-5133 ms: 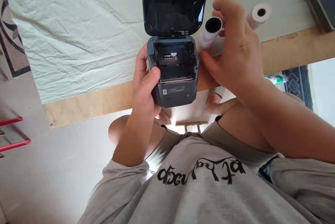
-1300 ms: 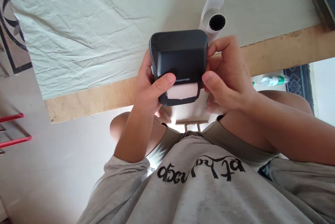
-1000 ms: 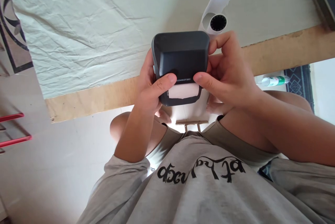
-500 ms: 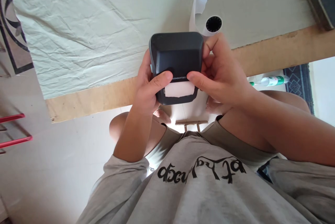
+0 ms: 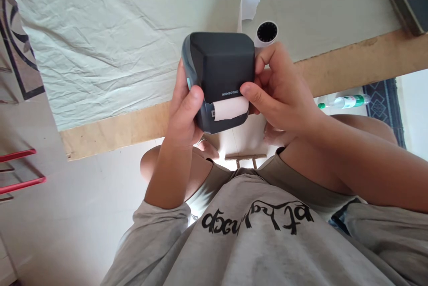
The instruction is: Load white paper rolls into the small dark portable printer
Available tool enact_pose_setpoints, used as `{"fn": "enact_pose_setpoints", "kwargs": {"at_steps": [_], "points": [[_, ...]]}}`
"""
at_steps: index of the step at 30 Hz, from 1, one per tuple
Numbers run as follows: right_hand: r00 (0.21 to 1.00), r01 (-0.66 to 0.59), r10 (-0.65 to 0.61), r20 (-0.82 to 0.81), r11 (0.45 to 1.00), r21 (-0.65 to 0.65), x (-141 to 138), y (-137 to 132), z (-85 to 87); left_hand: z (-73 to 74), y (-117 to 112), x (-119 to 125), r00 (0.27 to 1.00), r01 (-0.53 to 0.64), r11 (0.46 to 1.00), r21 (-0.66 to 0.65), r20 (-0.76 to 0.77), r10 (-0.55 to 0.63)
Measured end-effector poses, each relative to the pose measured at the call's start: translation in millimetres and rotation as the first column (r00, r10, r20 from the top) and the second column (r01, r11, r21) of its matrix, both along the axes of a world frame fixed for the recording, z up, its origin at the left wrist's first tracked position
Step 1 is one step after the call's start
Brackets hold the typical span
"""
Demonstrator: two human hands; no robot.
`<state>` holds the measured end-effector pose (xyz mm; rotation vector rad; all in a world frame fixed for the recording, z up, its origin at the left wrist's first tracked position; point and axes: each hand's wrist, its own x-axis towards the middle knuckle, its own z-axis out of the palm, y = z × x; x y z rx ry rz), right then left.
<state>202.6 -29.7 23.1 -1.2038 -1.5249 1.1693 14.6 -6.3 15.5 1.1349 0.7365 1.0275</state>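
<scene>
A dark grey label printer with its lid closed is held over the table's wooden edge. A strip of white paper sticks out of its front slot. My left hand wraps round the printer's left side, thumb on its front corner. My right hand grips the right side, thumb resting on the lid just above the paper. Behind the printer a white paper roll lies on the cloth, with a loose curled end standing up.
A creased pale cloth covers the table. A green-and-white bottle lies on the floor at the right beside a patterned rug. Red bars show at the left edge. My knees and grey shirt fill the bottom.
The printer's lid, open five seconds ago, is closed with paper showing from the slot. In the last second the printer has tilted and shifted slightly left; my left thumb slid to its corner.
</scene>
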Motion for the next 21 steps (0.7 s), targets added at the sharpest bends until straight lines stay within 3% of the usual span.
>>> {"fn": "enact_pose_setpoints", "kwargs": {"at_steps": [6, 15, 21], "points": [[0.999, -0.024, 0.024, 0.043, 1.0, -0.007, -0.6, 2.1, 2.3, 1.4, -1.6, 3.0, 0.997, -0.082, 0.989, -0.127, -0.016, 0.08], [0.986, -0.11, 0.109, 0.125, 0.994, 0.001, 1.8, -0.4, 0.4, -18.0, -2.8, 1.5, 0.98, -0.184, 0.977, -0.105, 0.063, 0.191], [0.981, -0.133, 0.134, 0.14, 0.991, -0.016, 2.7, 0.3, 1.4, -16.7, -1.3, 2.4, 0.979, -0.186, 0.973, -0.137, 0.053, 0.195]]}}
